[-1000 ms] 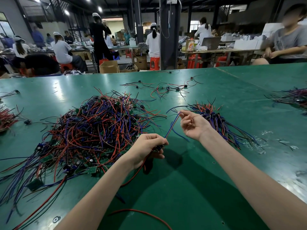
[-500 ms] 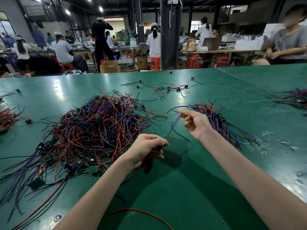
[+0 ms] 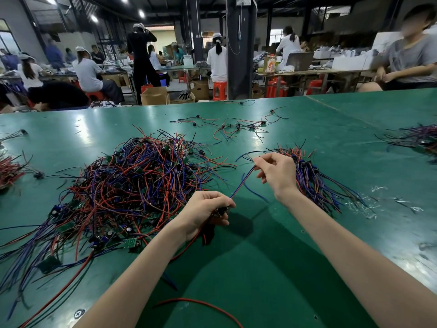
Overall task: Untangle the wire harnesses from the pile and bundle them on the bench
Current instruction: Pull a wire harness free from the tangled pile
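A big tangled pile of red, blue and black wire harnesses point(image 3: 139, 185) with small green boards lies on the green bench point(image 3: 260, 268), left of centre. My left hand point(image 3: 208, 210) grips the black connector end of one harness point(image 3: 243, 181) at the pile's right edge. The red and blue wires of that harness run taut up to my right hand point(image 3: 276, 172), which pinches them near their far end. Just behind my right hand lies a sorted bundle point(image 3: 319, 183) of harnesses, laid roughly parallel.
Loose harnesses point(image 3: 236, 126) lie scattered further back. More wire heaps sit at the right edge point(image 3: 418, 138) and left edge point(image 3: 9, 169). A single red wire point(image 3: 203, 306) curls on the near bench. Clear plastic scraps point(image 3: 369, 204) lie right of the bundle. People work at benches beyond.
My right hand has slid a little up and right along the wires, toward the sorted bundle, drawing them straight. My left hand has stayed where it was.
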A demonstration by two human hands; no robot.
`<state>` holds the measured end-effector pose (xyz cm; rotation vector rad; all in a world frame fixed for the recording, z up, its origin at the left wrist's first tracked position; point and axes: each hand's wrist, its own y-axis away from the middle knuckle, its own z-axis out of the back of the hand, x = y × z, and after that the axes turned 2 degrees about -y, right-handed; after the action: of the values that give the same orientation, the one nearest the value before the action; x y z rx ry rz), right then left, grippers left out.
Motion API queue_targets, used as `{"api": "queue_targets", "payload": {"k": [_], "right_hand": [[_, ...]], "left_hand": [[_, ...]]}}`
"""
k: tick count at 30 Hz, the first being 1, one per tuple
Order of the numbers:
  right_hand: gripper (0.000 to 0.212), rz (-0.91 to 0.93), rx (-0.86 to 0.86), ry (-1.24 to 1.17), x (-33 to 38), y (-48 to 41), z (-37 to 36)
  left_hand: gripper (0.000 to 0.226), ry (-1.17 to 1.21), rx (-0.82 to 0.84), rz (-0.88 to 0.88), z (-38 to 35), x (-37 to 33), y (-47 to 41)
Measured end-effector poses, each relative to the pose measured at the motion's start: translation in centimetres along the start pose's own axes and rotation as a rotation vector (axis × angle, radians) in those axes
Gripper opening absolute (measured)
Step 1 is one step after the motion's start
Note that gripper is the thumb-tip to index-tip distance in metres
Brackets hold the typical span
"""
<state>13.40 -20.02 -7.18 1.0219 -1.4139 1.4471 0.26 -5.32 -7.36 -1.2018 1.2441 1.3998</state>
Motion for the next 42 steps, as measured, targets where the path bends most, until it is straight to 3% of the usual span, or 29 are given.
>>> {"api": "queue_targets", "payload": {"k": [5, 9, 15, 20, 27, 30, 35, 38, 42], "right_hand": [[0.017, -0.537, 0.056, -0.537, 1.1, -0.4, 0.2], [0.019, -0.732, 0.173, -0.785, 1.3, -0.3, 0.5], [0.013, -0.456, 0.101, -0.521, 1.5, -0.1, 0.0], [0.015, -0.433, 0.109, -0.511, 1.1, 0.0, -0.1], [0.010, -0.418, 0.151, -0.521, 1.4, 0.3, -0.2], [0.011, -0.391, 0.172, -0.548, 1.9, 0.9, -0.4], [0.042, -0.401, 0.426, -0.425, 2.6, 3.8, -2.0], [0.030, -0.387, 0.534, -0.362, 2.7, 6.1, -3.0], [0.020, -0.377, 0.643, -0.322, 2.7, 8.7, -3.4]], "left_hand": [[0.020, -0.005, 0.006, -0.007, -0.1, 0.0, 0.0], [0.020, -0.005, 0.031, -0.013, 0.0, -0.1, 0.1], [0.028, -0.035, 0.102, -0.025, 0.1, -0.3, 0.4], [0.025, -0.047, 0.176, 0.014, -0.3, -0.2, 0.6], [0.027, -0.062, 0.156, 0.063, -0.1, -0.3, 0.5], [0.024, -0.091, 0.078, 0.002, -0.1, -0.5, 0.4], [0.016, 0.085, -0.182, -0.098, 0.9, -1.5, 0.0], [0.010, 0.216, -0.268, -0.087, 1.3, -1.8, -0.2], [0.014, 0.214, -0.323, -0.088, 1.8, -1.9, -0.3]]}}
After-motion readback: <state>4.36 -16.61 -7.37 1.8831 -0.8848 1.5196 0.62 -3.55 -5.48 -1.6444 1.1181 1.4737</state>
